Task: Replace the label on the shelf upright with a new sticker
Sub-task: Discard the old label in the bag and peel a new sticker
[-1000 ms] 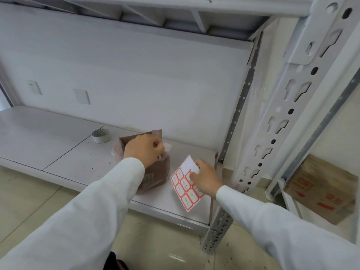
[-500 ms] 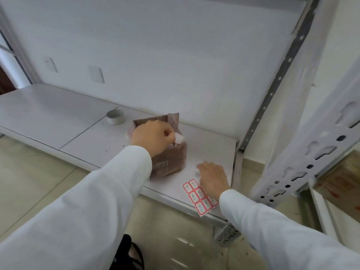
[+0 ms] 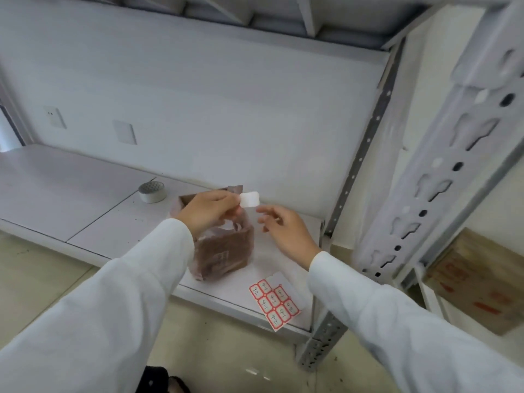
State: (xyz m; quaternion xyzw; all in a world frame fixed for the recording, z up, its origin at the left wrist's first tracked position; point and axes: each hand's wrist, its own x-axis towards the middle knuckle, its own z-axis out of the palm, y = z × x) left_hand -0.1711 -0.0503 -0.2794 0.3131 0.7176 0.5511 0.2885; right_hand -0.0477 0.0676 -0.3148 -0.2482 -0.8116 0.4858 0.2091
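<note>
Left hand point(image 3: 208, 212) now pinches a white sticker point(image 3: 249, 199); right hand point(image 3: 286, 228), fingers apart, has released the sticker sheet point(image 3: 274, 303), lying at 5 o'clock.

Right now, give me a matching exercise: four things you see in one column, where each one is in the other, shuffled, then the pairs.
1. white sticker
2. sticker sheet
3. tape roll
4. brown bag

A. far back on the shelf, left of the bag
B. pinched in the left hand
C. flat at the shelf's front edge
D. under the left hand

Pairs: 1-B, 2-C, 3-A, 4-D
</note>
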